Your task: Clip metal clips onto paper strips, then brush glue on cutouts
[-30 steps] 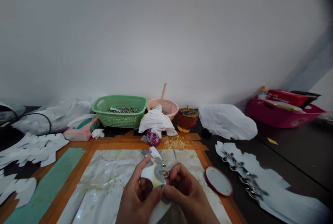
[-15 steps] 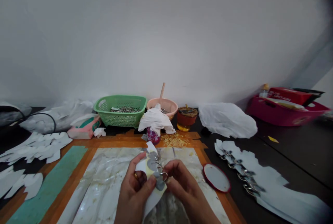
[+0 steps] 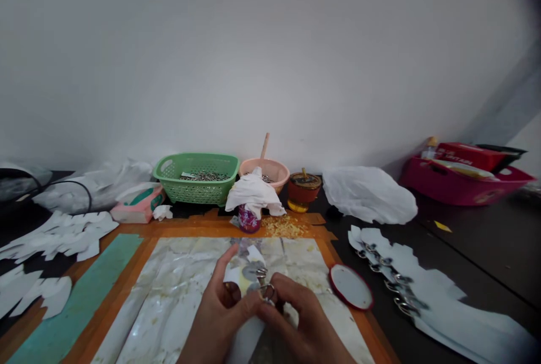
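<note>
My left hand (image 3: 217,310) grips a white paper cut-out (image 3: 245,274) with a yellow and grey print, thumb on its front. My right hand (image 3: 298,319) pinches a small metal key ring (image 3: 267,291) at the cut-out's right edge. Both hands hover low over a crinkled plastic sheet (image 3: 177,285) laid on an orange board (image 3: 122,291). A round red-rimmed lid (image 3: 351,286) lies just right of my right hand.
At the back stand a green basket of metal rings (image 3: 197,178), a pink bowl with a stick (image 3: 270,169), a cloth-covered jar (image 3: 252,200) and a glue jar (image 3: 302,190). Finished cut-outs with rings (image 3: 406,291) lie at right, blank cut-outs (image 3: 59,237) at left, a red tray (image 3: 460,181) far right.
The cut-out has been tilted flatter and lowered toward the sheet. My right hand's fingers have shifted down along its edge with the ring.
</note>
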Demonstrator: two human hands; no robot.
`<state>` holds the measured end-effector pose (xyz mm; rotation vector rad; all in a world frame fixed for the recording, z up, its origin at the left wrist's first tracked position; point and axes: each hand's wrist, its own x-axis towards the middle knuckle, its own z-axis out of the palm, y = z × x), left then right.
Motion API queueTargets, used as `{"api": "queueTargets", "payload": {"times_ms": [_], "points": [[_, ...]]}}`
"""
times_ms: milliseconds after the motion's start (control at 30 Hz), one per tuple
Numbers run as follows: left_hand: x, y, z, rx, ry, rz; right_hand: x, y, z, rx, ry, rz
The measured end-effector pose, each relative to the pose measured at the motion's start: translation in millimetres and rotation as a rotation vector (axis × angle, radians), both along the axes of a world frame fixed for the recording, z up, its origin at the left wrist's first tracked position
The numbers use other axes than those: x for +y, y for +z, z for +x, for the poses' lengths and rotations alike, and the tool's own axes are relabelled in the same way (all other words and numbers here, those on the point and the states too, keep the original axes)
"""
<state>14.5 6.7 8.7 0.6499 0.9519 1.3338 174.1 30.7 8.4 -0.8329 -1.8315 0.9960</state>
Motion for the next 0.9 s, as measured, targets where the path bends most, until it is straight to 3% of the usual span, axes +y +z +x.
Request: {"api": "queueTargets", "payload": {"times_ms": [100, 300, 367, 600, 767, 900], "points": [[-3, 1.9, -1, 0.030, -0.025, -0.012, 0, 5.1, 3, -0.007, 0.074, 0.133], [-5, -5.9, 1, -0.133, -0.140, -0.010, 6, 11.0, 13, -0.204, 0.213, 0.501], [-5, -8.7, 2, -0.154, -0.156, -0.018, 7, 13.1, 16, -0.228, 0.212, 0.543], [-5, -9.2, 0, -0.048, -0.151, -0.045, 3, 20.6, 21, -0.147, 0.201, 0.248], [-7, 4.9, -2, -0.040, -0.147, -0.062, -4, 26.3, 19, -0.021, 0.166, 0.091], [-11, 13.5, -2, -0.018, -0.155, -0.054, -9, 35.0, 19, -0.022, 0.183, 0.061]]}}
